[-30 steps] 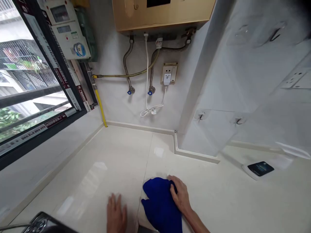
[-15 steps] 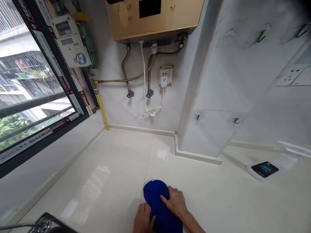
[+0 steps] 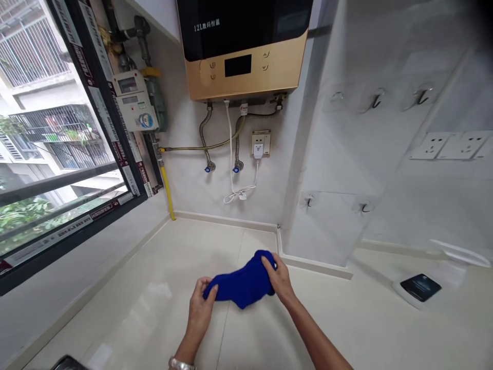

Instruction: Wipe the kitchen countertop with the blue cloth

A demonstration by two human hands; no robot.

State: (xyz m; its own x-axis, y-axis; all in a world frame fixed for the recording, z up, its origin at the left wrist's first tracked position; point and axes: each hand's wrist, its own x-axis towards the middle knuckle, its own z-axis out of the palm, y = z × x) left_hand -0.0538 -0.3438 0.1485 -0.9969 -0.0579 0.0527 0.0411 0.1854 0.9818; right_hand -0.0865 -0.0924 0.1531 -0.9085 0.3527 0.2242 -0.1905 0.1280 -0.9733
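A blue cloth (image 3: 241, 282) hangs stretched between both my hands, lifted just above the cream countertop (image 3: 162, 303). My left hand (image 3: 201, 307) pinches its left end, fingers closed on the fabric. My right hand (image 3: 280, 280) grips the right end, fingers wrapped around the cloth. A watch band shows on my left wrist at the bottom edge.
A gold and black water heater (image 3: 242, 49) hangs on the wall with hoses, valves and a plugged socket (image 3: 259, 144) below. A window (image 3: 50, 169) runs along the left. A dark phone on a white pad (image 3: 418, 288) lies at the right. A yellow pipe (image 3: 167, 190) stands in the corner.
The cloth lay flat on the counter under my right hand; my left hand came over, and both hands have now lifted it. The view has tilted upward.
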